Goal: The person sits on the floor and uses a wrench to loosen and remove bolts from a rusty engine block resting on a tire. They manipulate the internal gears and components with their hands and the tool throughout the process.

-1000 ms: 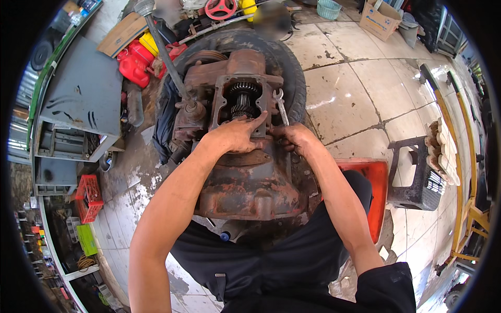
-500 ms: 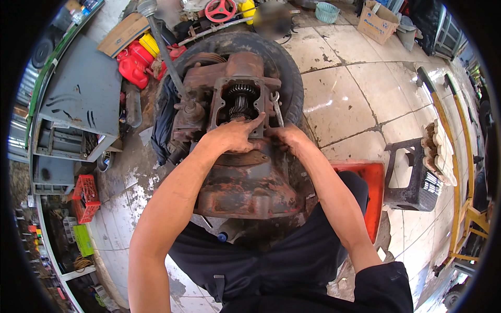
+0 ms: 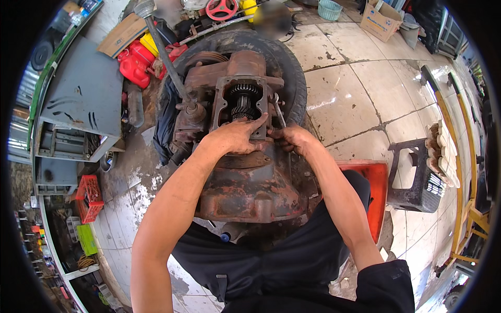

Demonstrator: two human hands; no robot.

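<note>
A rusty gearbox housing (image 3: 245,195) lies between my legs, on top of a tire. Dark gears (image 3: 243,101) show inside its open rectangular top. My left hand (image 3: 235,136) rests across the near rim of that opening, thumb and fingers spread; some fingertips are hidden over the edge. Just outside the opening's right side, a combination wrench (image 3: 279,110) slants along the housing, its far end against the casing near the rim. My right hand (image 3: 293,139) is closed round the wrench's near end, with the fingers curled toward the housing.
The big tire (image 3: 295,78) surrounds the far side. A long metal lever (image 3: 166,57) rises at the left, near red jugs (image 3: 134,70) and a grey metal cabinet (image 3: 83,99). On the right are an orange-red tray (image 3: 378,193) and a black plastic stool (image 3: 412,201).
My right hand has swung slightly to the right, and the wrench slants more with it. The left hand stays on the rim. The whole view has shifted a little.
</note>
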